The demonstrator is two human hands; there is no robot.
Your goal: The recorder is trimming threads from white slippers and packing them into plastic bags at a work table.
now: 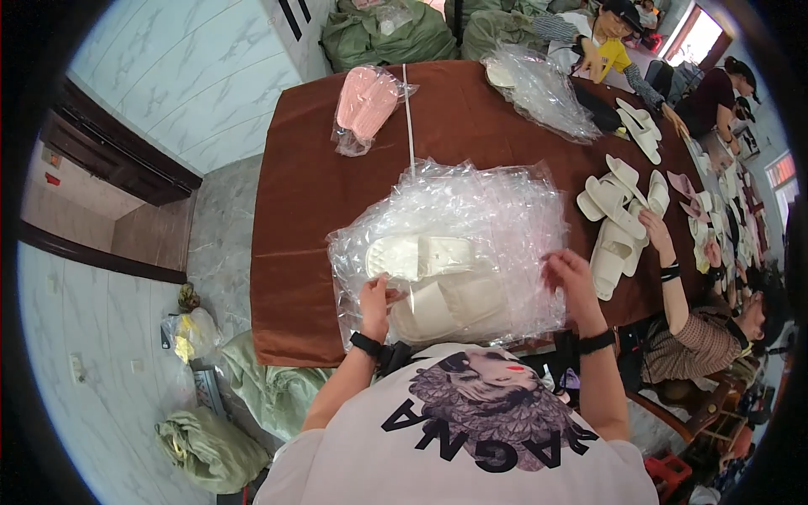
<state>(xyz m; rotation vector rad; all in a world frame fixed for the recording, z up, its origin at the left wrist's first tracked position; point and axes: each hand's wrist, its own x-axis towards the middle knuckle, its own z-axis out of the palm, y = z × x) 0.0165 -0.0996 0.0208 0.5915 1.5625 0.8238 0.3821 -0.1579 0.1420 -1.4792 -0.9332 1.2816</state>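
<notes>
A pair of cream slippers lies side by side on a broad pile of clear plastic bags (471, 198). The upper slipper (400, 257) looks bright, and the lower slipper (425, 313) shows through clear film. At the heel ends, my left hand (375, 305) has its fingers closed, seemingly pinching the film of a clear plastic bag; its fingertips are partly hidden. Beside the pile's right edge, my right hand (576, 282) is loosely curved with fingers apart, and no held thing shows in it.
Pink slippers (367, 103) in a bag lie on the brown-covered table (295, 227). More bags (543, 97) stand at the far side. Loose cream slippers (619, 198) are heaped at right, where a co-worker's hand (656, 231) touches them. Green sacks (210, 450) sit on the floor.
</notes>
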